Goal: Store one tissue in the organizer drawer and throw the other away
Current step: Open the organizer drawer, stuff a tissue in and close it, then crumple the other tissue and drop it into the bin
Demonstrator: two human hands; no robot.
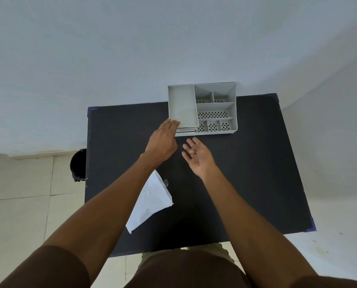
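Observation:
A grey plastic organizer (215, 107) with several compartments stands at the far edge of the black table (256, 173). Its drawer front (186, 132) shows at the lower left corner, pulled out only slightly. My left hand (163, 142) lies flat with its fingertips touching the organizer's front left corner by the drawer. My right hand (198, 156) hovers palm-up just in front of the organizer, fingers spread and empty. One white tissue (150, 202) lies flat on the table beneath my left forearm, partly hidden by it. I see no second tissue.
A black bin (78, 165) stands on the tiled floor just off the table's left edge. A white wall rises behind the table. Bare black tabletop lies to the right of my right arm.

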